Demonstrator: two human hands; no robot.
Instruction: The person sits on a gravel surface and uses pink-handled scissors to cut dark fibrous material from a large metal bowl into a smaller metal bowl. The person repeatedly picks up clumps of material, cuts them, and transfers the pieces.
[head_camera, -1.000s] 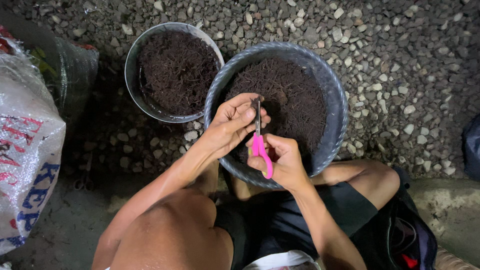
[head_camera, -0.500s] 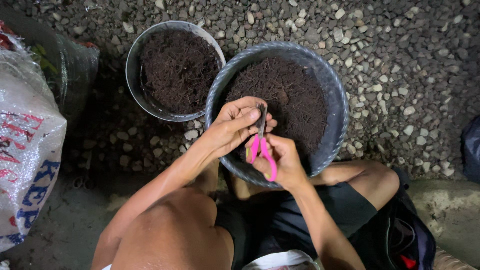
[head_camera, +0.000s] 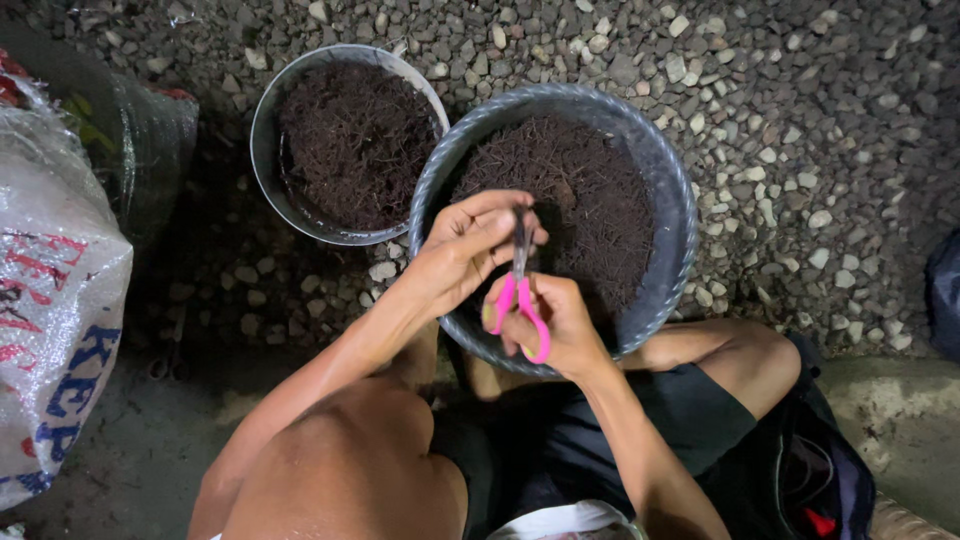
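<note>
Gravel ground (head_camera: 800, 120), concrete edge (head_camera: 890, 410), right hand (head_camera: 560, 325) gripping pink scissors (head_camera: 520, 300), left hand (head_camera: 470, 245) pinching blades

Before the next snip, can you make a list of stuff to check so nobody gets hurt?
1. Right hand grips the pink scissors by the handles: ok.
2. Blades point away from the body, over the big tub: ok.
3. Left hand fingers stay off the blades: cannot tell, they sit very close.
4. What the left hand pinches: cannot tell.
5. Big tub sits flat on the gravel: ok.
</note>
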